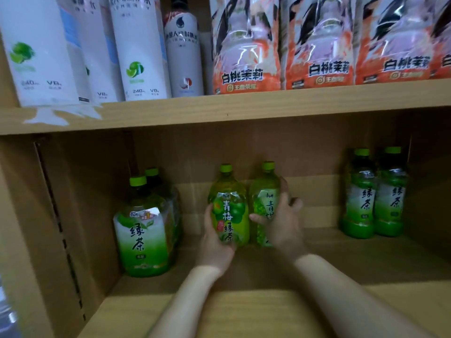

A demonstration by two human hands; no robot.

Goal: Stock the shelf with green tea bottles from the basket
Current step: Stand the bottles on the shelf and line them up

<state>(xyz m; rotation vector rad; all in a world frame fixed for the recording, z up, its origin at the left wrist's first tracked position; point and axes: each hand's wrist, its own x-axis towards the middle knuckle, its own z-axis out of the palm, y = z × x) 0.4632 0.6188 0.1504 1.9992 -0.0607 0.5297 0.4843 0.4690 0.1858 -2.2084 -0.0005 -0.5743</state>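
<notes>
While both of your arms reach into the lower wooden shelf [244,313], your left hand [214,242] wraps the base of a yellow-green plastic plum green tea bottle [229,208], fingers curled around it. Your right hand [283,223] grips the matching green-capped bottle [262,198] just beside it, thumb across the label. Both stand upright mid-shelf, touching. Two large green tea bottles [141,235] stand at left, two slimmer green ones [375,198] at right.

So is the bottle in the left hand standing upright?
Upright: the plum green tea bottle has its cap straight up, the left hand wrapped round its lower body. Its base is hidden, so shelf contact is unclear.
</notes>
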